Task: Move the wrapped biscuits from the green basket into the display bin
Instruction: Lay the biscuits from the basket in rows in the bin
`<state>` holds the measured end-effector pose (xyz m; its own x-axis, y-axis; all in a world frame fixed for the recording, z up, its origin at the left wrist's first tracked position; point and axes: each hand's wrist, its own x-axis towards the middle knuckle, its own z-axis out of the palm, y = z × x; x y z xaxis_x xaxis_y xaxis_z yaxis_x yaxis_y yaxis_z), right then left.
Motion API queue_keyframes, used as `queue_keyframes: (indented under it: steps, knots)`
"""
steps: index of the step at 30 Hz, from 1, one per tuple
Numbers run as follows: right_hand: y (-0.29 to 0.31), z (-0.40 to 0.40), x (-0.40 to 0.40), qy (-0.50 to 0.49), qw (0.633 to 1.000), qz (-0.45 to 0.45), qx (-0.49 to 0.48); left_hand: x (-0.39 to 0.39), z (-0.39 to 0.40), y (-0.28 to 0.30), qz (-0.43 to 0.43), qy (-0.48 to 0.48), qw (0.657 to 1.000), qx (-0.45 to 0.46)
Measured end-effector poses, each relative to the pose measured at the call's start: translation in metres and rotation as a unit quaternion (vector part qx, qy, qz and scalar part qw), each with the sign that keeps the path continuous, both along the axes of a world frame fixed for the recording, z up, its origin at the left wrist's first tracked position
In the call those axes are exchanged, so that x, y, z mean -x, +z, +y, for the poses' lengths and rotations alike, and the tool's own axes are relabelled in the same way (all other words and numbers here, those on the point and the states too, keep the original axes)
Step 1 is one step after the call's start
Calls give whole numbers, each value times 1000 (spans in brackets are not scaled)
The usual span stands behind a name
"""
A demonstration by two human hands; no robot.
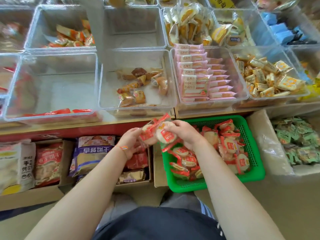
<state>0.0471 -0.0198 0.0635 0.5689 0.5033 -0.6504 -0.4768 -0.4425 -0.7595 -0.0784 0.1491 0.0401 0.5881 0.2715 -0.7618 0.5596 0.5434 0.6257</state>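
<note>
A green basket (252, 149) on the floor at centre right holds several round wrapped biscuits (226, 141) in clear packs with red-orange ends. Between my hands, just left of the basket's near-left corner and below the shelf edge, is a bunch of the same wrapped biscuits (161, 131). My left hand (131, 141) grips the bunch from the left. My right hand (183, 132) grips it from the right, fingers curled over the packs. A clear display bin (52, 116) at the left of the front row has red-wrapped packs along its front wall.
Clear bins fill the shelf: one with brown and orange cakes (138, 87), one with pink packs (199, 77), one with yellow snacks (266, 78). Cardboard boxes with bagged snacks (93, 153) stand below the shelf. A box of green packs (297, 141) sits right of the basket.
</note>
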Motion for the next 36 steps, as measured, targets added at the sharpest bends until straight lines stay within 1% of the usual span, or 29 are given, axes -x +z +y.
queue_keyframes:
  steps: [2,4,6,9,11,12,15,16,17,19,20,21,23,25,27,30,32,34,35,36]
  knots:
    - [7,38,27,-73,996,33,-51,31,40,5,-27,-5,999,30]
    - [14,83,58,-91,990,48,-92,66,87,17,-71,-15,995,70]
    - [23,131,89,-81,986,61,-129,98,138,32,-113,-25,989,91]
    - [38,206,128,-50,979,88,-176,140,217,51,-162,-38,981,97]
    - [52,251,149,-20,980,86,-180,160,262,65,-199,-53,973,105]
    - [58,270,158,-9,982,80,-174,166,282,71,-199,-49,974,98]
    - [69,315,169,-12,986,54,-156,170,329,81,-153,12,988,33]
    - [71,328,168,-28,987,44,-149,169,343,82,-137,31,990,-17]
    - [72,338,166,-47,989,29,-137,167,357,80,-120,42,988,-89]
    - [72,357,159,-75,992,-18,-104,164,385,74,-116,58,964,-234]
    - [72,366,155,-81,992,-51,-86,162,394,72,-124,65,951,-275]
    - [70,374,150,-79,990,-94,-64,162,402,71,-130,69,942,-303]
    - [65,392,140,-49,981,-186,-6,159,411,68,-153,76,930,-325]
    - [60,411,134,1,960,-271,66,155,418,62,-154,68,914,-369]
    - [49,429,132,51,937,-324,123,151,423,57,-131,50,894,-425]
    - [31,456,135,127,909,-362,161,142,429,48,-124,28,865,-485]
    - [15,469,142,186,895,-367,174,136,429,43,-118,-12,844,-523]
    - [0,478,149,236,902,-312,181,130,429,39,-118,-46,834,-538]
    - [-8,481,151,279,897,-279,200,127,428,38,-124,-62,828,-543]
    - [-13,483,152,338,876,-262,224,124,428,36,-131,-82,818,-554]
